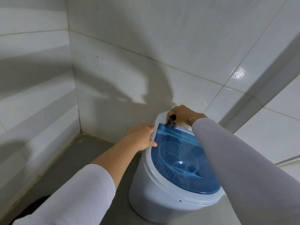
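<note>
A small white washing machine [151, 190] stands on the grey floor near the wall corner. Its translucent blue lid [180, 163] is down, and a ribbed basket shows through it. My left hand [142, 135] lies with straight fingers against the machine's left top edge, thumb touching the lid's rim. My right hand [181, 116] reaches over the back panel and pinches a small dark grey thing [171, 123] at the lid's rear edge. What that dark thing is cannot be made out. Both arms wear white sleeves.
White tiled walls [146, 54] meet in a corner behind and to the left of the machine. The grey floor [78, 156] runs along the left wall. A white ledge or frame [266, 75] slants down on the right. Something dark [34, 207] lies at bottom left.
</note>
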A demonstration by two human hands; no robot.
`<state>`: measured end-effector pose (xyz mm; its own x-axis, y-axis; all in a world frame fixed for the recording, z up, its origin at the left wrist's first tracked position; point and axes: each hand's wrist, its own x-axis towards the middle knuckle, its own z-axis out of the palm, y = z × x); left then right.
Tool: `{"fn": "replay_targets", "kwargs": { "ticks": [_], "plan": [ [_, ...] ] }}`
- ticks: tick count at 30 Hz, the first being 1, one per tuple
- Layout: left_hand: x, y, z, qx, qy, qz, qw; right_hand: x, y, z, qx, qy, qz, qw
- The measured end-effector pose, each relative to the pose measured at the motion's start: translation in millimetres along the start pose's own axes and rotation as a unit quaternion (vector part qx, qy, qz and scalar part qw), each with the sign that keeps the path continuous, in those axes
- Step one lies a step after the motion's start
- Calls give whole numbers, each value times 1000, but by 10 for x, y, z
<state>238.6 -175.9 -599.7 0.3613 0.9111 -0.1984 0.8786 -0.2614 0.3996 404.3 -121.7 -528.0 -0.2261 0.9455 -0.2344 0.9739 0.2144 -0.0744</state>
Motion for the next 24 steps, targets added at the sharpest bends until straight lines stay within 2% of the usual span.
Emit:
{"fn": "replay_targets", "kwargs": {
  "ticks": [6,10,16,19,24],
  "plan": [
    [-151,10,104,-43,60,-29,997,-367,77,-140,93,100,41,990],
    [-290,-18,180,-104,49,-58,992,-403,-105,-80,58,123,-7,991],
    [-392,14,247,-93,30,-65,993,-283,-392,133,13,178,-32,983],
    [-403,39,282,-85,36,-69,993,-283,-502,214,1,175,-37,984],
    [-401,80,272,-44,38,-75,996,-233,-524,421,3,100,-26,995]
  ]
}}
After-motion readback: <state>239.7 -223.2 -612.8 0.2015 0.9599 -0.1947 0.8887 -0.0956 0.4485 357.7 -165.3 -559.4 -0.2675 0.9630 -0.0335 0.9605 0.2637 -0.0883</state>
